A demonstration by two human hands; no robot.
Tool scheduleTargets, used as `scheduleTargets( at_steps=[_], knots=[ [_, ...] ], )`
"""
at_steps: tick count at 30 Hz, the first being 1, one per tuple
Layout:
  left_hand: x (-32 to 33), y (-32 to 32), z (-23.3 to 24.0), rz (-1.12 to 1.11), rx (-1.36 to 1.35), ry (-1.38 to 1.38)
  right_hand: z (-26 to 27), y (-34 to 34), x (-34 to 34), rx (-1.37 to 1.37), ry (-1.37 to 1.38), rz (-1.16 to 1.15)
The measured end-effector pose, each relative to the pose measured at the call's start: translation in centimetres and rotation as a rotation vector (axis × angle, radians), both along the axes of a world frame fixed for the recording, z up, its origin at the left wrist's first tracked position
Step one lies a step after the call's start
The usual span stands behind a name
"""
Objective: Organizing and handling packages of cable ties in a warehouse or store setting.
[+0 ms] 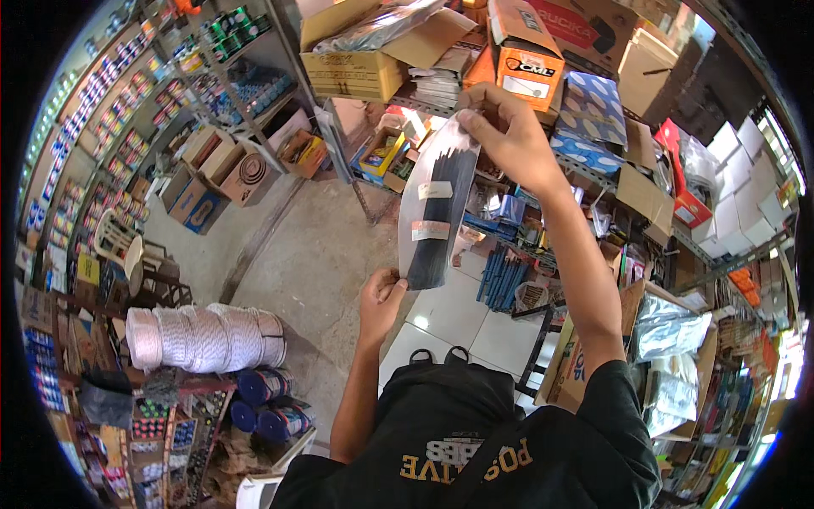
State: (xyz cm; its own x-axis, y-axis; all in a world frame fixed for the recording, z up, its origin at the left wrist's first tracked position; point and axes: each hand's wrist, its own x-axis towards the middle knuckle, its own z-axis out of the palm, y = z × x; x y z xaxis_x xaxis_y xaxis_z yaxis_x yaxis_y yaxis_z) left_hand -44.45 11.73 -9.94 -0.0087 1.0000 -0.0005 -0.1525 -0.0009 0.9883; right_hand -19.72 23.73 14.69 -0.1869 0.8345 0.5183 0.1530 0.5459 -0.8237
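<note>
Stretched between both my hands is a long clear plastic packet [425, 254] of thin black strips that look like cable ties. Two paper labels with writing are stuck on its front. My right hand [512, 140] pinches the packet's upper end between thumb and fingers, near an orange cardboard box [531, 73] on the shelf. At the lower corner, my left hand [383, 302] grips the plastic with thumb and curled fingers. The strips fill the middle and lower part, and the top of the packet is flat plastic.
Before me stands a metal shelf [423, 105] with open cartons and small boxes. Blue rods [502, 277] stand below it on the tiled floor. A large rope roll [206, 337] lies on a rack at left. Behind it are a plastic chair [119, 245] and shelves of cans.
</note>
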Motion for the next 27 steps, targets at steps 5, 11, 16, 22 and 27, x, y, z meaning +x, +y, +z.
scheduleTargets(
  at_steps=[5,11,16,22,27],
  knots=[
    [-0.2,-0.2,3.2,0.066,0.058,0.033,-1.4,-1.0,-4.4,0.122,-0.158,0.095],
    [-4.3,1.4,6.0,0.125,0.201,-0.005,-4.3,-0.2,-10.3,0.066,-0.289,0.224],
    [-9.7,3.9,8.7,0.208,0.332,0.136,-5.3,0.5,-15.9,0.050,-0.296,0.248],
    [-18.8,7.7,8.0,0.259,0.357,0.248,-9.9,3.3,-23.6,-0.114,-0.121,0.237],
    [-24.4,10.4,7.7,0.262,0.300,0.238,-12.4,4.4,-28.9,-0.246,0.056,0.178]
  ],
)
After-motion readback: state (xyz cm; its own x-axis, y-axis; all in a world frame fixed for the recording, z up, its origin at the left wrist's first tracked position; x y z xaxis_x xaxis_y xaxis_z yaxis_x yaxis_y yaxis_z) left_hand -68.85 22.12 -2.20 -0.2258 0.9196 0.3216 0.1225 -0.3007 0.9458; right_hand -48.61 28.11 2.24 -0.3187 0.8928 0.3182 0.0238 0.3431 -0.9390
